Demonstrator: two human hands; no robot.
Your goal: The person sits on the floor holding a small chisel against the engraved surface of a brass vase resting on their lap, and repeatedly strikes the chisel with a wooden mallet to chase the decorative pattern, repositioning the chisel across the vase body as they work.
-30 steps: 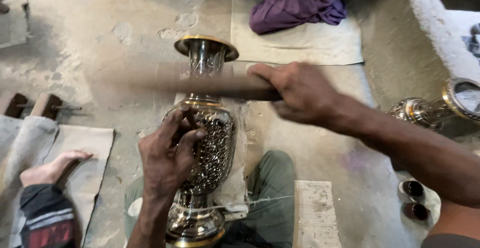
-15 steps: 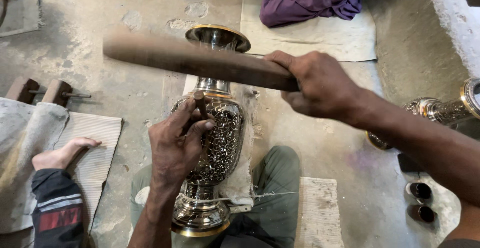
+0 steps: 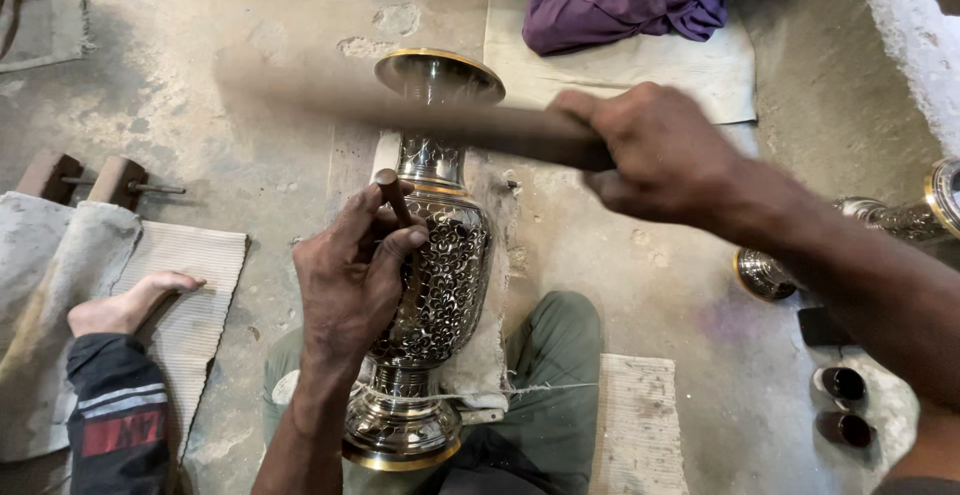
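A tall engraved metal vase (image 3: 432, 285) with a gold rim lies tilted on a cloth pad between my legs. My left hand (image 3: 350, 280) rests against its belly, pinching a small brown chisel (image 3: 393, 195) whose tip touches the engraved surface. My right hand (image 3: 655, 150) grips a long wooden stick (image 3: 400, 110), blurred with motion, held across above the vase's neck and over the chisel's head.
Another person's bare foot (image 3: 130, 305) and dark sleeve lie on a ribbed mat at the left. A purple cloth (image 3: 625, 0) sits at the back. A second metal vase (image 3: 890, 220) lies at the right. Two wooden blocks (image 3: 85, 180) stand at the left.
The wooden stick has swung up and then down again toward the chisel head, now blurred. My left hand keeps the chisel on the vase. The camera has shifted slightly.
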